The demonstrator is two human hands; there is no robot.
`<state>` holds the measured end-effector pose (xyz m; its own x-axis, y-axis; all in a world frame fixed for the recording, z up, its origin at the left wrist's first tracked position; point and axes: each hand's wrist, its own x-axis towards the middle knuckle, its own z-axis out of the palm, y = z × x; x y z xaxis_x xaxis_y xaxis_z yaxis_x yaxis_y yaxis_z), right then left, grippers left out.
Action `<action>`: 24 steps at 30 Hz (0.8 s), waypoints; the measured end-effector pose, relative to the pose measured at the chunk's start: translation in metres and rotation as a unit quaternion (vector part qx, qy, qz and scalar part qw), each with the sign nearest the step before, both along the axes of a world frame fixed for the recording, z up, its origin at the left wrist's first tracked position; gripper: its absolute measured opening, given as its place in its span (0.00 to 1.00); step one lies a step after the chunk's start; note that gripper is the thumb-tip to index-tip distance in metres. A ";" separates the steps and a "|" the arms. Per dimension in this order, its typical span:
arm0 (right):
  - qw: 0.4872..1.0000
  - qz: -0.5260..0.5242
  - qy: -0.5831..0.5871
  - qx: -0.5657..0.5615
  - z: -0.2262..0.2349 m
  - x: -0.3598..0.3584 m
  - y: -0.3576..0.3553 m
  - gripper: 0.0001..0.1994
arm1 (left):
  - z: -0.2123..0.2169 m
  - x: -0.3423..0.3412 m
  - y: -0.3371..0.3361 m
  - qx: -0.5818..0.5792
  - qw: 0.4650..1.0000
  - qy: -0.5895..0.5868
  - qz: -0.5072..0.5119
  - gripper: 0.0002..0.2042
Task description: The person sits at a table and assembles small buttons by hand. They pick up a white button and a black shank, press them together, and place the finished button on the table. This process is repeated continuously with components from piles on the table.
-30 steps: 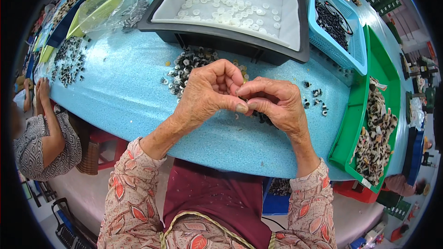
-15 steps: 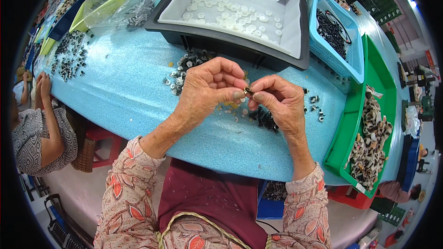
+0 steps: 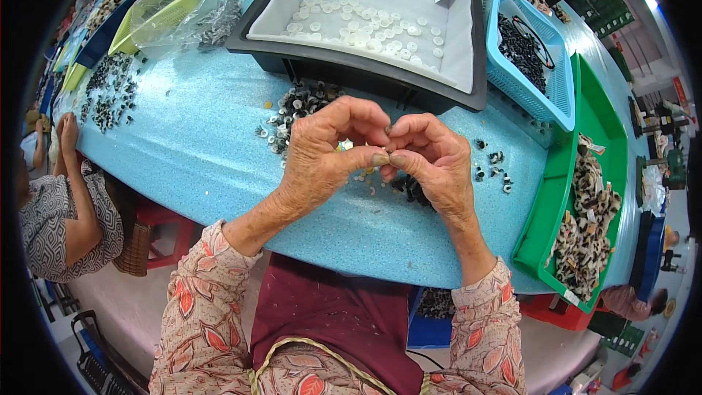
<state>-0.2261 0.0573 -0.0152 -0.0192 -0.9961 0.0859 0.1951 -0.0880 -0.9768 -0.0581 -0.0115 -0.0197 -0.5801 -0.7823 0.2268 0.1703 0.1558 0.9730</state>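
My left hand (image 3: 322, 150) and my right hand (image 3: 433, 161) meet above the table, thumbs and fingertips pinched together. Between them is a small dark piece, mostly covered by the fingers, so its exact kind cannot be made out. Behind my left hand lies a pile of small black pieces with white discs (image 3: 296, 102). A smaller cluster of dark pieces (image 3: 414, 190) is partly hidden beneath my right hand, and several more loose ones (image 3: 496, 157) lie to its right. Little yellowish and white discs (image 3: 363, 175) are scattered on the table under my fingers.
Beyond my hands stands a black tray (image 3: 358, 73), lined in white and holding white plastic discs (image 3: 365, 25). To its right are a blue basket (image 3: 559, 106) of black pieces and a green tray (image 3: 537, 238) with leopard-patterned plush. Another person (image 3: 69, 212) sits at the left edge.
The fingertips have closed further around the small dark piece, which showed more plainly before. My right hand has shifted slightly left and its fingers have curled up against the left ones.
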 end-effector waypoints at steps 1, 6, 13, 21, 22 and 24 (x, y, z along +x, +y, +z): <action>1.000 -0.003 -0.007 -0.013 0.000 0.002 0.000 0.09 | -0.001 -0.001 0.000 0.020 1.000 0.017 0.012 0.20; 1.000 0.003 0.009 -0.010 -0.001 -0.001 0.001 0.05 | -0.002 -0.003 -0.001 0.032 0.998 0.017 0.042 0.25; 0.998 0.023 -0.042 -0.052 -0.010 -0.010 -0.002 0.03 | 0.004 -0.001 0.000 -0.056 0.991 0.029 0.115 0.22; 0.970 0.062 -0.233 -0.038 -0.012 -0.013 0.000 0.10 | 0.008 0.004 0.005 -0.057 0.984 0.045 0.162 0.18; 0.967 0.062 -0.243 -0.042 -0.012 -0.015 0.000 0.11 | 0.013 0.006 0.008 -0.054 0.985 0.044 0.156 0.18; 0.964 0.071 -0.253 -0.053 -0.013 -0.016 -0.001 0.11 | 0.018 0.012 0.013 -0.059 0.986 0.043 0.153 0.17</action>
<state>-0.2422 0.0566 -0.0278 0.0496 -0.9778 0.2034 0.6606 -0.1207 -0.7410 -0.0461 0.0018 -0.0019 -0.2969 -0.8830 0.3636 0.1782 0.3228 0.9295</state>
